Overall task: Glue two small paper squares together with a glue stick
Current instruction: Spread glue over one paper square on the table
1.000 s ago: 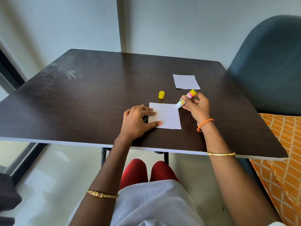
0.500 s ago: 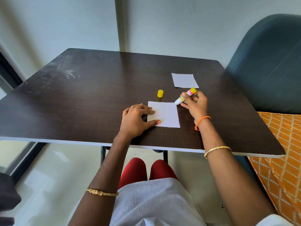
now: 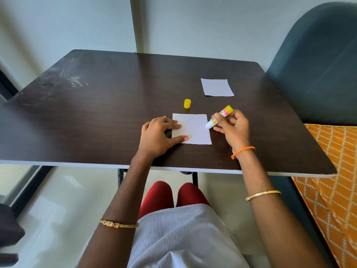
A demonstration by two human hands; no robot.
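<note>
A white paper square (image 3: 195, 128) lies flat near the front of the dark table (image 3: 108, 113). My left hand (image 3: 158, 136) presses on the square's left side, fingers and thumb spread on it. My right hand (image 3: 231, 128) grips an uncapped glue stick (image 3: 219, 117) with a yellow and pink label. The stick is tilted, and its white tip touches the square's right edge. The yellow cap (image 3: 187, 103) stands on the table just behind the square. Farther back on the right lies a second white paper square (image 3: 216, 87).
A dark teal chair back (image 3: 316, 60) rises at the table's right side. An orange patterned cushion (image 3: 332, 171) lies beside the table's right front corner. Pale walls stand behind the table. My knees show under the front edge.
The glue stick's tip has slid down the right edge of the near square, from its far right corner toward the middle. My left hand has stayed on the paper.
</note>
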